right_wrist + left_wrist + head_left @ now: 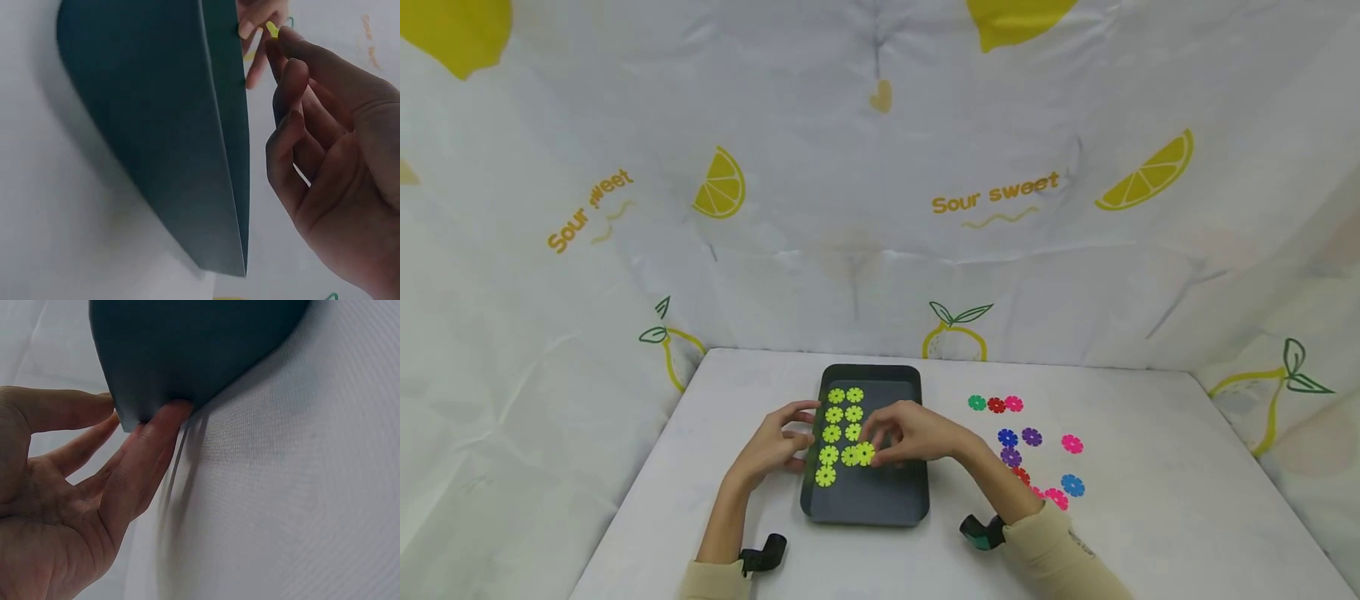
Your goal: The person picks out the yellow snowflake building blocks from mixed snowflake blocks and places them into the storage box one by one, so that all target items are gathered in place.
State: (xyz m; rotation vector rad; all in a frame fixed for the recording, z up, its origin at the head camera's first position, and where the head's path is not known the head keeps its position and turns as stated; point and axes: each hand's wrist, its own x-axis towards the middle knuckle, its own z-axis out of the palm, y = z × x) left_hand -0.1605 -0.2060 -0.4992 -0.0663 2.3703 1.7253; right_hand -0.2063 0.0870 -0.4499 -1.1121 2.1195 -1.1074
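Observation:
A dark tray (880,504) lies on the table with yellow-green snowflake discs (831,434) in two columns on its left side. My right hand (917,431), over the tray, pinches a yellow snowflake disc (865,454) between thumb and fingertips. That disc partly overlaps another at the lower end of the second column. In the right wrist view only a sliver of the held disc (272,29) shows at the fingertips. My left hand (775,446) touches the tray's left side with relaxed fingers. Its fingertips rest against the tray's outer wall (187,356) in the left wrist view.
Right of the tray lie loose snowflake discs: a green one (977,402), a red one (996,405), purple ones (1032,437), a light blue one (1072,485) and several pink ones (1072,444). Some sit close to my right forearm. A lemon-print cloth (850,275) hangs behind the table.

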